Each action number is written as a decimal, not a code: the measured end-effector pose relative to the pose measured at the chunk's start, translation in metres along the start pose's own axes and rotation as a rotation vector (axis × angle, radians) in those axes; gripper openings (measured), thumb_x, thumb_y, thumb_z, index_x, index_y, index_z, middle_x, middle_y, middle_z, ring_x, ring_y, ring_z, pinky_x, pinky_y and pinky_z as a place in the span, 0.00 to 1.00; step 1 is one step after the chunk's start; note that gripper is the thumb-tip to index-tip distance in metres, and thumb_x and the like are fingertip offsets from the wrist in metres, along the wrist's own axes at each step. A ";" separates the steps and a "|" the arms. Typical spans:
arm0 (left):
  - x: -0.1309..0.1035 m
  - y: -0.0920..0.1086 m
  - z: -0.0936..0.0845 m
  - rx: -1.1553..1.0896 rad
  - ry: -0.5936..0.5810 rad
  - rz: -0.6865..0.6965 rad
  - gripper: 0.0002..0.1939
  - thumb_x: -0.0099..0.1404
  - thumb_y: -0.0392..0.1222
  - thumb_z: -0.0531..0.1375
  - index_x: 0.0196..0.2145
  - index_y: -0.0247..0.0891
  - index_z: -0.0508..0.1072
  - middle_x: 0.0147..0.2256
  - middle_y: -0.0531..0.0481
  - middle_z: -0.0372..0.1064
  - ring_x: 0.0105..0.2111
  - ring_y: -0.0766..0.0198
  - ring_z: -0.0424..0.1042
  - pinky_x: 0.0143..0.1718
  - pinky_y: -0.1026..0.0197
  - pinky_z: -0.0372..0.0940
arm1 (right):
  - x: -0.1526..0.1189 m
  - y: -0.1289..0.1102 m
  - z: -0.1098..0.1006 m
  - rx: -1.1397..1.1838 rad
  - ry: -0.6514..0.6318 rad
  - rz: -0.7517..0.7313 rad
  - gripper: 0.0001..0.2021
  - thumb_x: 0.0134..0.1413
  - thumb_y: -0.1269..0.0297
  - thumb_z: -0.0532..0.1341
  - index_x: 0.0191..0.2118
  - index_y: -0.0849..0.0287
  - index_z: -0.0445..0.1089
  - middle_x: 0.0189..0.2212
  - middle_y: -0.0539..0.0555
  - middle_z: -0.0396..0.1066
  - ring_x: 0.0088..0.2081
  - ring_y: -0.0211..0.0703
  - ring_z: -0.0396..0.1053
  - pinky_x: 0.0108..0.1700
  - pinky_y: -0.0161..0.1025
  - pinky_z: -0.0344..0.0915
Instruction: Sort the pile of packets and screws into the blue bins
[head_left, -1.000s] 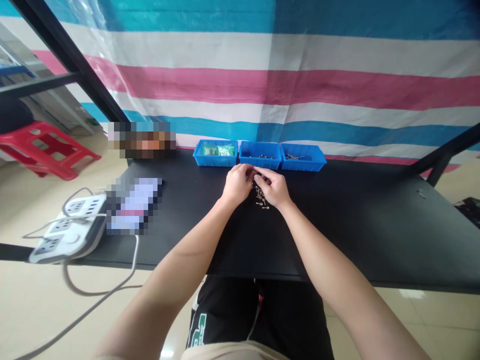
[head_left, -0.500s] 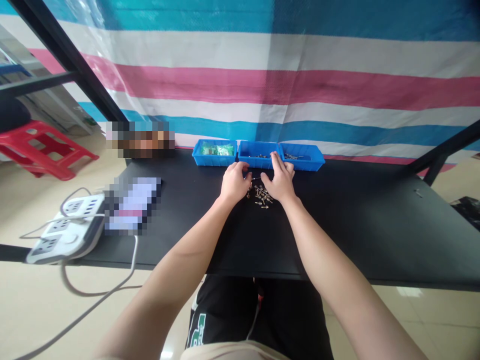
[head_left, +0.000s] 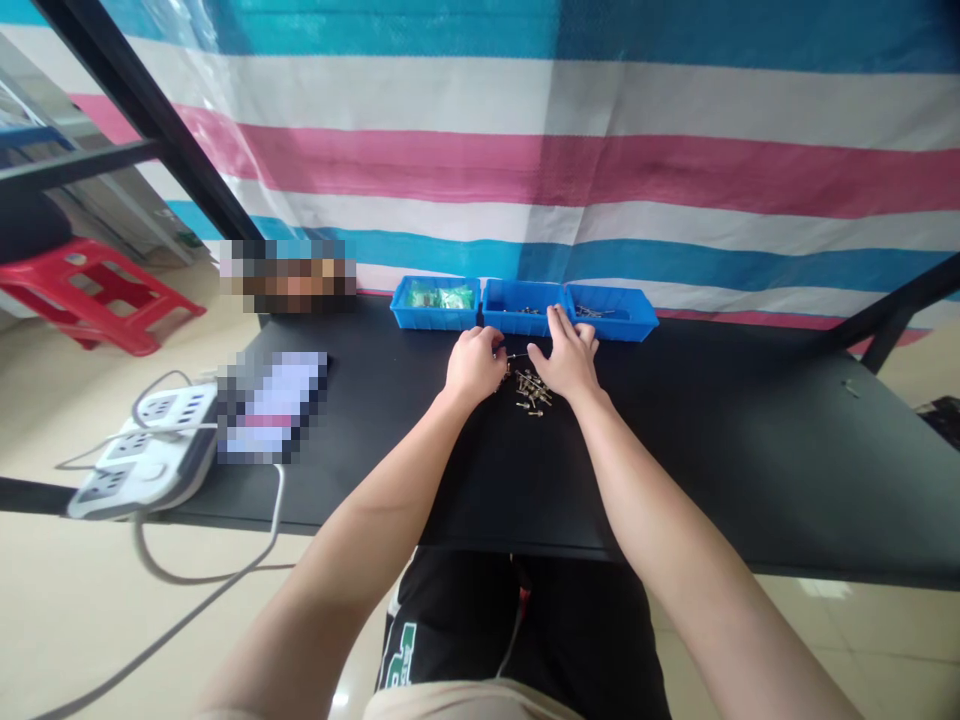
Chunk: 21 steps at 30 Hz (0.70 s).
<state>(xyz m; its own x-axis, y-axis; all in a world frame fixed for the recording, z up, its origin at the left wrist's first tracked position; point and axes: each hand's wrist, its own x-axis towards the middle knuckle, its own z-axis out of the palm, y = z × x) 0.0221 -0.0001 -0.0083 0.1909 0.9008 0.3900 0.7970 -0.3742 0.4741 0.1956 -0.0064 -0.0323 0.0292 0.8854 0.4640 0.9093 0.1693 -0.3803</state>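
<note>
Ample tabletop (head_left: 517, 480) between small metal pieces (head_left: 535, 386) and near edge (head_left: 517, 550)

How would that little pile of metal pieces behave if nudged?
The metal pieces would probably scatter, since they lie loose in a pile on the table. Each looks slim, so some may roll. Their metallic shine suggests they are stiff.

Your left hand (head_left: 476, 366) is covering one end of a thin pin (head_left: 517, 356), pixelation is masking a flat object (head_left: 277, 395), and the lower edge is cropping your arms (head_left: 382, 510).
</note>
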 end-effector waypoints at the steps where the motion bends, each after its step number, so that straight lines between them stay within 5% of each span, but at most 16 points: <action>1: 0.000 0.001 0.000 0.009 -0.006 0.004 0.08 0.62 0.34 0.59 0.39 0.37 0.76 0.38 0.44 0.76 0.42 0.53 0.73 0.47 0.52 0.70 | 0.000 -0.001 0.000 -0.005 -0.010 -0.011 0.35 0.59 0.54 0.56 0.70 0.58 0.53 0.70 0.63 0.52 0.52 0.64 0.56 0.52 0.64 0.59; 14: -0.001 0.004 0.000 0.039 -0.078 0.039 0.11 0.64 0.34 0.57 0.43 0.35 0.77 0.40 0.41 0.75 0.45 0.52 0.72 0.49 0.51 0.68 | 0.000 -0.011 -0.001 -0.029 -0.115 -0.020 0.37 0.58 0.53 0.58 0.70 0.59 0.52 0.72 0.64 0.45 0.56 0.68 0.54 0.54 0.66 0.58; 17: 0.000 0.002 -0.004 0.068 -0.098 0.027 0.12 0.64 0.34 0.57 0.43 0.35 0.77 0.41 0.41 0.74 0.45 0.52 0.72 0.50 0.52 0.68 | 0.000 -0.012 -0.002 0.019 -0.053 -0.065 0.33 0.60 0.53 0.56 0.68 0.61 0.56 0.69 0.66 0.52 0.57 0.66 0.55 0.56 0.63 0.58; 21: -0.002 0.002 -0.008 0.140 -0.201 0.041 0.13 0.66 0.42 0.58 0.43 0.35 0.79 0.40 0.40 0.73 0.45 0.50 0.72 0.50 0.52 0.67 | -0.001 -0.011 -0.006 0.079 -0.017 -0.132 0.23 0.62 0.56 0.54 0.58 0.64 0.69 0.51 0.66 0.69 0.53 0.58 0.63 0.57 0.53 0.61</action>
<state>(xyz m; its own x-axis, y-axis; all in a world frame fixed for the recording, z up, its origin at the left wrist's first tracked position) 0.0186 -0.0041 -0.0014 0.3236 0.9165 0.2353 0.8553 -0.3897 0.3414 0.1878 -0.0116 -0.0233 -0.0964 0.8603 0.5006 0.8690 0.3180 -0.3792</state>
